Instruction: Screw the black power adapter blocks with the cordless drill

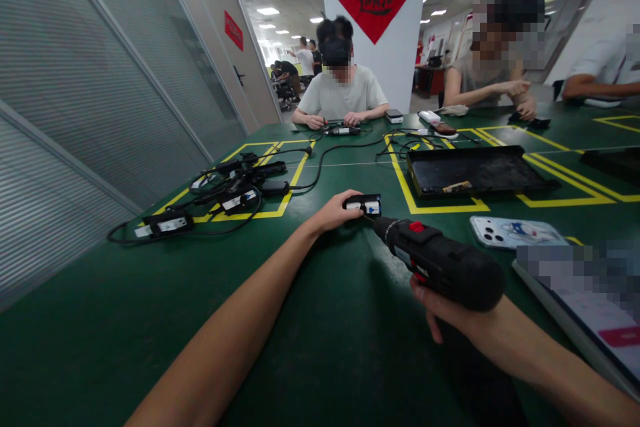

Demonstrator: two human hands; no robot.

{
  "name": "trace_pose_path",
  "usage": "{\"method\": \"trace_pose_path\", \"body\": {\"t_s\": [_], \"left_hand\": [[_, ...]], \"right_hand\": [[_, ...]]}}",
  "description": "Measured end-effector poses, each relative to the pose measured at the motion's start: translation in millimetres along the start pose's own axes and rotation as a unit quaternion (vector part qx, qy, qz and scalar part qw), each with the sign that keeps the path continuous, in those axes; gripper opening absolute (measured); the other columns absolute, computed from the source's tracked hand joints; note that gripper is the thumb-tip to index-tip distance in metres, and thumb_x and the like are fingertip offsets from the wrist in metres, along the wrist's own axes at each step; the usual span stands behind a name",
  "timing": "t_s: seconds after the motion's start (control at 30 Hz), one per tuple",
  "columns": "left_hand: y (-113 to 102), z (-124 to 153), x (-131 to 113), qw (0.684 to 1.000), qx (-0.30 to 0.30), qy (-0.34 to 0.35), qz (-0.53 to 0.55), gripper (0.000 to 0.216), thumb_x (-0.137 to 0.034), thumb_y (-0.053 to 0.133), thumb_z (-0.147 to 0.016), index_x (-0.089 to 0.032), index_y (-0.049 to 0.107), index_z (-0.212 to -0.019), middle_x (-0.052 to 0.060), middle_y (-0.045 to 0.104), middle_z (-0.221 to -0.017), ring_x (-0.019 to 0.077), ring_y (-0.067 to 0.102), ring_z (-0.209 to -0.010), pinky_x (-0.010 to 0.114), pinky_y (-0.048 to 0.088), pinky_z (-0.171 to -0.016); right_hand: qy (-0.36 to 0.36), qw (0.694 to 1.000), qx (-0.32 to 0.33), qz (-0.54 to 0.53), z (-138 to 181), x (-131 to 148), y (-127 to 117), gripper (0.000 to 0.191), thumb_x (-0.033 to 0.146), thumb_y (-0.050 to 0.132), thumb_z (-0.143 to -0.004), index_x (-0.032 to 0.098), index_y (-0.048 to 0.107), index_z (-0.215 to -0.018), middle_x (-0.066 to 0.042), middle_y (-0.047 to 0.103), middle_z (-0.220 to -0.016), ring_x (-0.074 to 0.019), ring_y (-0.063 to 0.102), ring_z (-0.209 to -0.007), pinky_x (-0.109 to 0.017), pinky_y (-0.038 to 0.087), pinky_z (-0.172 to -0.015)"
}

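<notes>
My left hand (340, 211) is closed around the left end of a small black casing (371, 205) with a white side, low over the green table. What the casing belongs to does not show. In my right hand (440, 307) is a black cordless drill (440, 260) with red switches. Its chuck points left toward the casing, and the thin bit reaches the casing's near side; whether it touches cannot be made out. The drill's body hides part of my right fingers.
A heap of black corded devices (240, 187) lies left, inside yellow tape. At right are a black tray (480, 170), a phone (517, 232) and a laptop-like object (575, 307). Across the table (150, 347) a person (345, 90) works; another person (480, 73) sits right.
</notes>
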State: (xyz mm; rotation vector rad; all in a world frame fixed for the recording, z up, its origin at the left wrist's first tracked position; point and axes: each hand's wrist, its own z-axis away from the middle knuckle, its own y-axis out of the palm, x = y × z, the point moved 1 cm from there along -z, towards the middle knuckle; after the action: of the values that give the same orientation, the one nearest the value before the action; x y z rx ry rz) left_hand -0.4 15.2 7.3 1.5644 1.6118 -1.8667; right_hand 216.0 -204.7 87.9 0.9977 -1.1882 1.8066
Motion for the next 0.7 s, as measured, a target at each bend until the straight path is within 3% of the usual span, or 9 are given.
{"method": "trace_pose_path", "body": {"t_s": [0.53,0.7], "left_hand": [[-0.2,-1.0,0.9,1.0,0.0,0.0,0.002,0.048,-0.032,0.058,-0.07,-0.016,0.052,-0.115,0.005,0.06,-0.103,0.0175,0.056,-0.089,0.031,0.046,-0.081],[0.1,-0.8,1.4,1.0,0.0,-0.001,0.002,0.048,-0.033,0.058,-0.07,-0.015,0.052,-0.115,0.006,0.06,-0.103,0.0176,0.056,-0.089,0.031,0.045,-0.081]], "right_hand": [[-0.019,1.0,-0.01,-0.014,0.9,2.1,-0.9,0.022,0.035,0.055,-0.082,0.02,0.064,-0.095,0.001,0.062,-0.055,-0.0148,0.058,-0.048,-0.027,0.044,-0.048],[-0.009,1.0,-0.003,-0.001,0.5,0.3,-1.0,0.022,0.036,0.052,-0.084,0.018,0.064,-0.091,0.0,0.063,-0.058,-0.0164,0.059,-0.054,-0.031,0.045,-0.056]]}}
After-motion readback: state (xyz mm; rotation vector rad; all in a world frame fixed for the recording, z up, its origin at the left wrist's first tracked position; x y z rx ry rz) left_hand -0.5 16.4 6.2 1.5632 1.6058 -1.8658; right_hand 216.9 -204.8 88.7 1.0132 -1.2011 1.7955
